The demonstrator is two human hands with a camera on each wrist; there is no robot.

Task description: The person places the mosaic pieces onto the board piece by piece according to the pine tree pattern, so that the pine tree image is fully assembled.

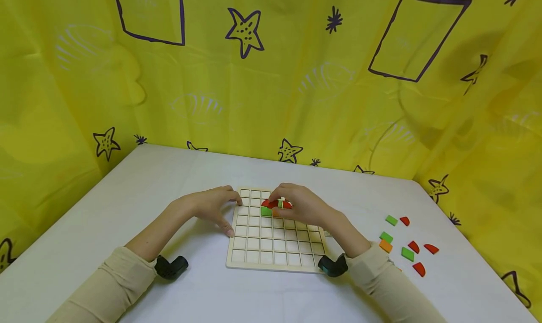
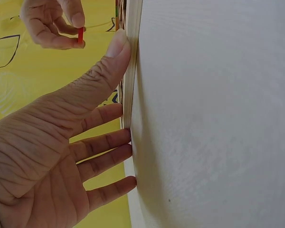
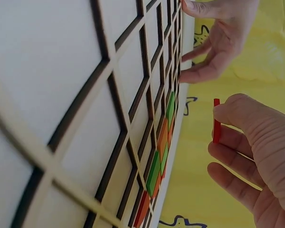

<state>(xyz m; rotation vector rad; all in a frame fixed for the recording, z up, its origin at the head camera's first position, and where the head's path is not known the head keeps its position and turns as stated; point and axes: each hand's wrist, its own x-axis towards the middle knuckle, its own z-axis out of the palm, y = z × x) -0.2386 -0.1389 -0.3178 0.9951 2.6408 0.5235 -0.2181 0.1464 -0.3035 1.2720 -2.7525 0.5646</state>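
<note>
Your right hand [image 1: 298, 204] is pinching a red piece [image 3: 217, 121] between thumb and fingers, raised over the far half of the grid board [image 1: 275, 268]. Your left hand [image 1: 211, 207], fingers extended, is touching the board's left edge. Judged step: filling cells. Next move is probably calling for aligning, then lowering.

The white worktop [image 1: 190, 172] carries a pale grid board [image 1: 253, 244], lying flat between the left and right edges and apart from the far edge. Toward the right edge, small loose pieces lie scattered: green ones [image 1: 408, 254], red ones [image 1: 431, 248] and an orange one [image 1: 386, 246]. A green and a red lie nearest the far right corner.
</note>
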